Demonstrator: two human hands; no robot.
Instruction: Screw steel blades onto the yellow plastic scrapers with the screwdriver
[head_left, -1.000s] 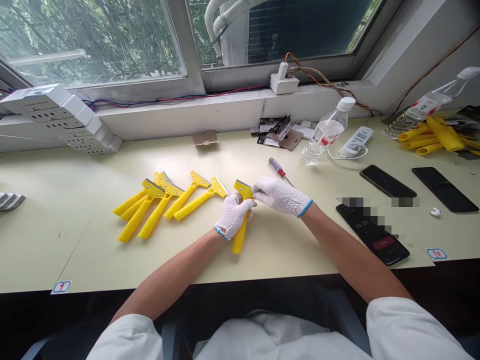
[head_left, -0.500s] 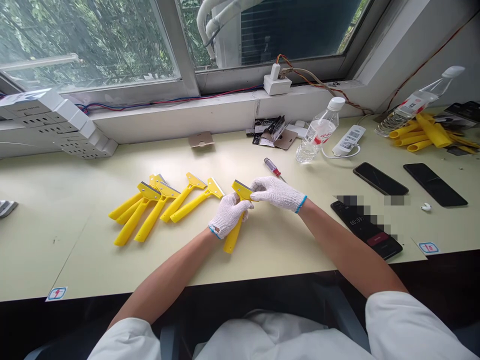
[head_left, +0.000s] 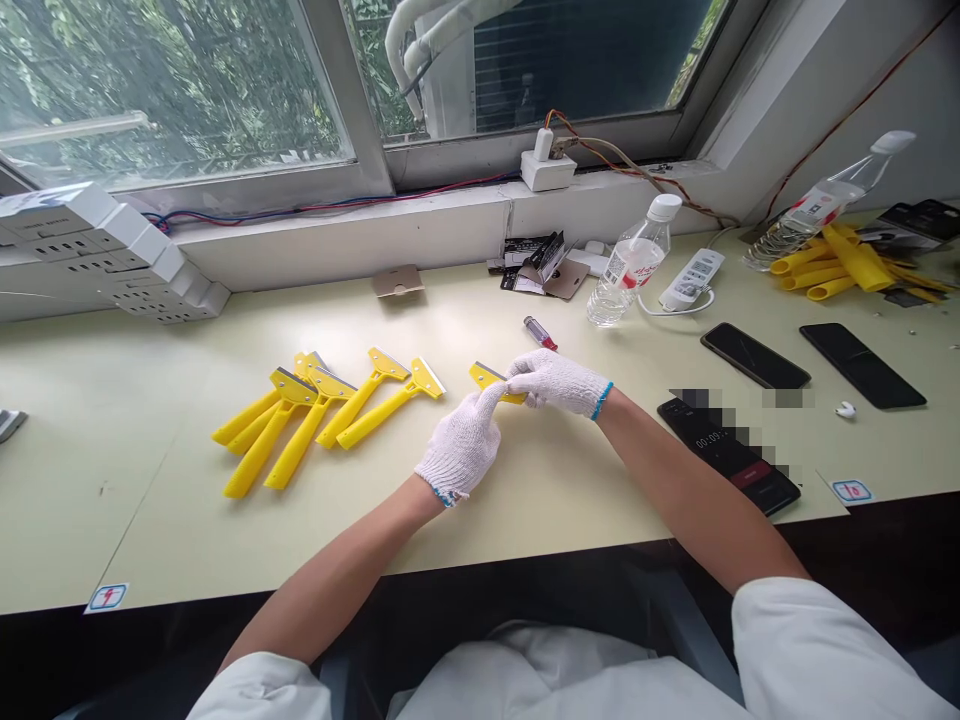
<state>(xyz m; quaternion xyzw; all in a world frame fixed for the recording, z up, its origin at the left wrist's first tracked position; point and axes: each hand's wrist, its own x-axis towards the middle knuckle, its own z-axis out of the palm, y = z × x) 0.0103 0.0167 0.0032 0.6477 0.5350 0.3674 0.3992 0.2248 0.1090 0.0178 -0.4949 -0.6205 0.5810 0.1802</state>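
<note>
While your left hand (head_left: 459,445) and right hand (head_left: 556,381) both pinch the yellow scraper (head_left: 489,379), you seem fitting its blade; next needs steady alignment.

Water bottle (head_left: 631,263) stands by remote (head_left: 691,279); phones (head_left: 754,355) nearby.

Yellow scrapers (head_left: 315,415), white gloves (head_left: 461,445)

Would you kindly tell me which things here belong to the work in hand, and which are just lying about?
In hand: yellow scraper, held by left hand and right hand; scraper pile; screwdriver.
Lying about: water bottle, phones, earbud.
</note>
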